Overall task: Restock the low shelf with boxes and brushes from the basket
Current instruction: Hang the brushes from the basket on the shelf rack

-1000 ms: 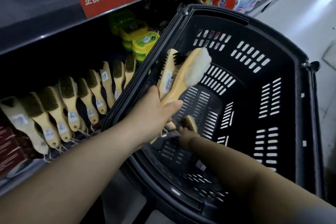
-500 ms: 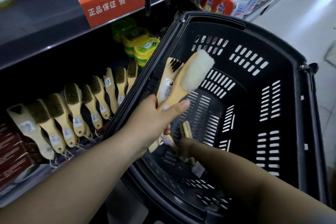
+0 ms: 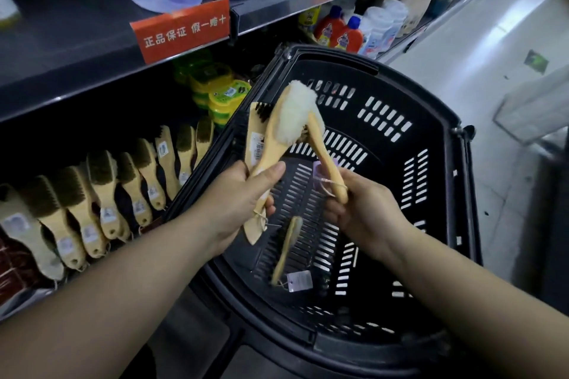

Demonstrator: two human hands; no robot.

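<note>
The right hand has been raised out of the black slotted plastic basket and is now clenched round the handle of a pale wooden brush, brought against the two grasped by the left hand: a white fleece-headed wooden brush and a flat black-bristled wooden brush. A bundle is judged nearly ready for the low shelf. One slim tagged brush is left on the basket floor, blurred. The pale brush's head is hidden behind the fleece; no boxes can be made out.

Left hand, right hand, brushes gripped (wooden handles), basket below
</note>
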